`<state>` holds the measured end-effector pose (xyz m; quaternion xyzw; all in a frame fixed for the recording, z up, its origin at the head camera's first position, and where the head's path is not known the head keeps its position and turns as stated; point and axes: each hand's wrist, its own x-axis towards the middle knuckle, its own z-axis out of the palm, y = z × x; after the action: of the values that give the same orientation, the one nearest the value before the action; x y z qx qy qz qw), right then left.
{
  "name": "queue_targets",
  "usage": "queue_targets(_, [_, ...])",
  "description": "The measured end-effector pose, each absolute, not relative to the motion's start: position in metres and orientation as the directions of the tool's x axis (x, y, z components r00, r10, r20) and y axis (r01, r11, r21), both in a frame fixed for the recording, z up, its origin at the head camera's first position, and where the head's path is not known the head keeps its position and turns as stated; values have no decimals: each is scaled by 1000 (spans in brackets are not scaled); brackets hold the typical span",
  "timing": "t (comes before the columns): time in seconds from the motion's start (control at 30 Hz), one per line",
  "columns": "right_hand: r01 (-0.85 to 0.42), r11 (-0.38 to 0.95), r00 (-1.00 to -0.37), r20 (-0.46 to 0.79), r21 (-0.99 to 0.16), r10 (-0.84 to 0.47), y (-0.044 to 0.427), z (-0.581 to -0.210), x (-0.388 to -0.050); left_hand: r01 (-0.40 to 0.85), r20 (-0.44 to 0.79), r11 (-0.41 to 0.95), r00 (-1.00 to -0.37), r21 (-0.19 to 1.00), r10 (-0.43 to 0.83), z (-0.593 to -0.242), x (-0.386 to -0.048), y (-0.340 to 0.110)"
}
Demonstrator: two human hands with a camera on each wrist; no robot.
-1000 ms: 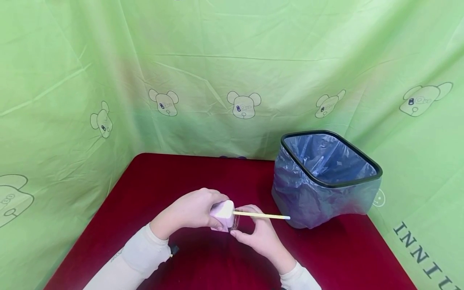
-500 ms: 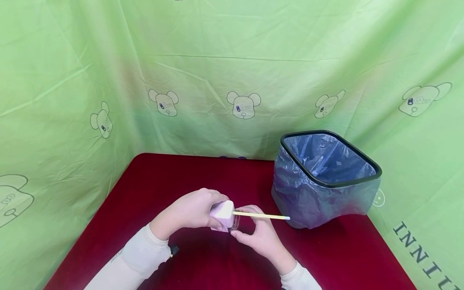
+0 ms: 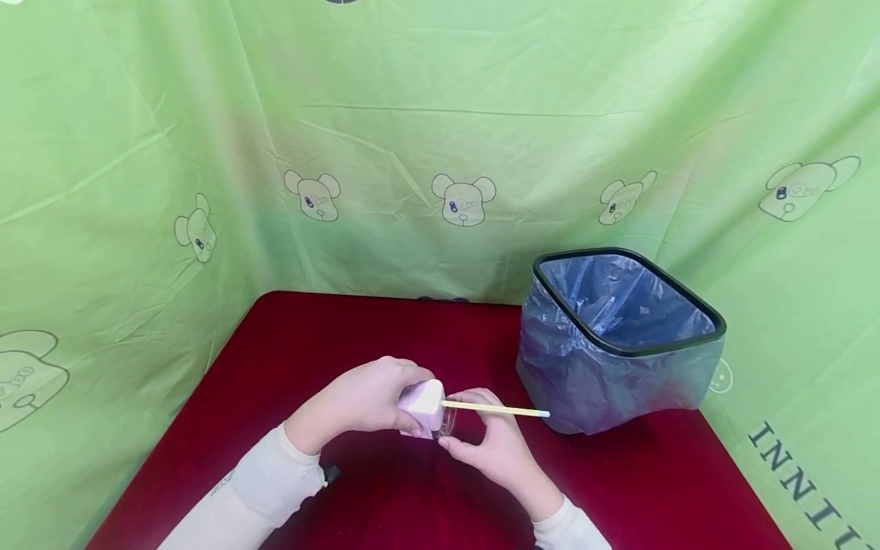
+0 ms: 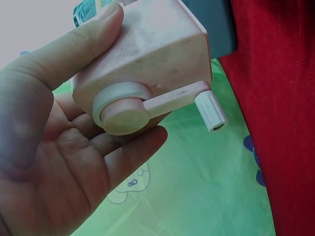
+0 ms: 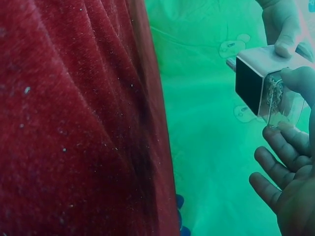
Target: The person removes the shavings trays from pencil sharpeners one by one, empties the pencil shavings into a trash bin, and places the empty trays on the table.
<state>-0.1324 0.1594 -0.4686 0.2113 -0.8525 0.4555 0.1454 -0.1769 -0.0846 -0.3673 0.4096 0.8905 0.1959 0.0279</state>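
Observation:
A pink crank pencil sharpener [image 3: 425,410] is gripped between the thumb and fingers of my left hand [image 3: 367,401]. Its crank [image 4: 172,98] with a white knob stands out from the face near the left palm, in the left wrist view. My right hand [image 3: 498,443] holds the clear shavings container [image 5: 276,101] at the sharpener's other side, thumb and fingertips on it; shavings show inside. A yellow pencil [image 3: 491,409] with a pale tip sticks out to the right from the sharpener, passing above the right hand's fingers.
A bin [image 3: 629,351] with a black rim and a bluish plastic liner stands at the right back of the red-covered table [image 3: 330,328]. Green curtains [image 3: 385,137] with bear prints hang behind and at both sides.

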Motion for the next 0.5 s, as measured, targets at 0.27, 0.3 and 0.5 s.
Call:
queue_targets(0.27, [-522, 492, -851, 469, -697, -238, 161, -470, -133, 717, 113, 589, -665, 372, 738, -367, -176, -84])
queue_targets(0.3, [-520, 492, -851, 468, -698, -237, 161, -470, -132, 716, 113, 589, -666, 375, 737, -366, -176, -84])
queue_targets(0.5, [-507, 501, -859, 458, -701, -228, 160, -470, -132, 718, 115, 582, -662, 381, 741, -365, -176, -83])
